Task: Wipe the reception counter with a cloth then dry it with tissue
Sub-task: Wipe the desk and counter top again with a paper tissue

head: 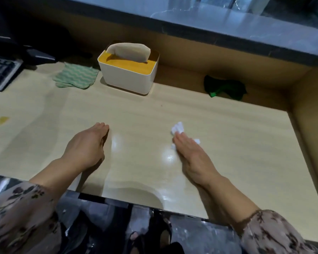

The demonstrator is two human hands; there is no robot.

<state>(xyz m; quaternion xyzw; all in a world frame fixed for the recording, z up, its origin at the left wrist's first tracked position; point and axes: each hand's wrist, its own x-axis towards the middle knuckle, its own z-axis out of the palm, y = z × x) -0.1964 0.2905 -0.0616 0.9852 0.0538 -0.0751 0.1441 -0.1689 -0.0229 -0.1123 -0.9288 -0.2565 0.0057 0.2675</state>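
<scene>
1. Floral sleeves (17, 217) fill the bottom corners, cut off by the frame; the dark, shiny area between them is hard to make out
2. Right hand (189, 154) lies flat, straight fingers pressing a crumpled white tissue (177, 128) onto the counter (228, 134), clasping nothing; the fingers hide much of the tissue
3. Left hand (86, 145) rests flat on the glossy, pale wood-grain surface, fingers straight, holding nothing
4. Soft green-and-white wavy cloth (75, 76) lies rumpled at the back left, just beside a rounded white tissue box (128, 74) with a yellow top
5. Keyboard (0, 72) is cut off at the left edge; a dark green bundle (224, 88) at the back right is too dim to identify
</scene>
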